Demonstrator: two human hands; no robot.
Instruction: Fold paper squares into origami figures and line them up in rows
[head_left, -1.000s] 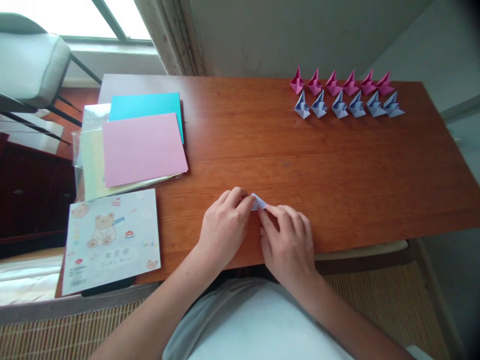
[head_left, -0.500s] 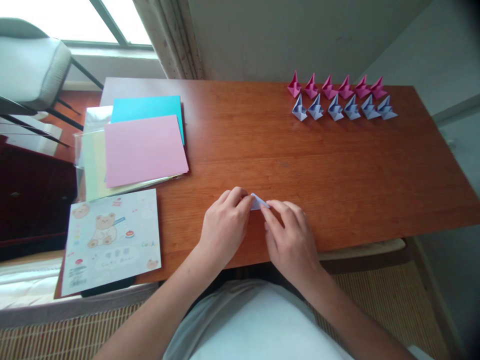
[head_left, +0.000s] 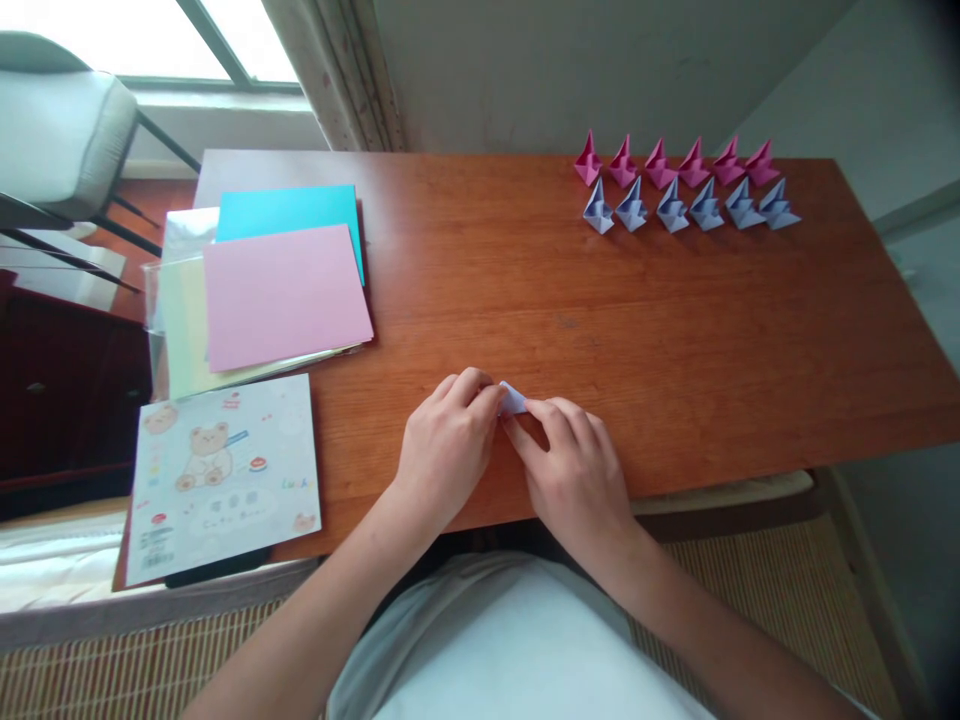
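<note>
A small piece of pale lilac folded paper is pinched between my two hands, just over the table's front part. My left hand grips its left end, thumb and fingers pressed together. From the right, my right hand holds the other side with thumb and index finger. My fingers cover much of the paper, so its full shape is hidden. At the back right stand a row of pink folded paper pieces and, in front of it, a row of pale lilac ones.
On the left of the wooden table lie pink paper sheets, turquoise paper and a clear plastic sleeve. Nearer me is a sheet with a printed bear. A chair stands beyond the left edge.
My right hand has moved slightly left, closer to my left hand, with its thumb now nearer the paper's lower edge. Both hands still hold the paper. The view has shifted a little.
</note>
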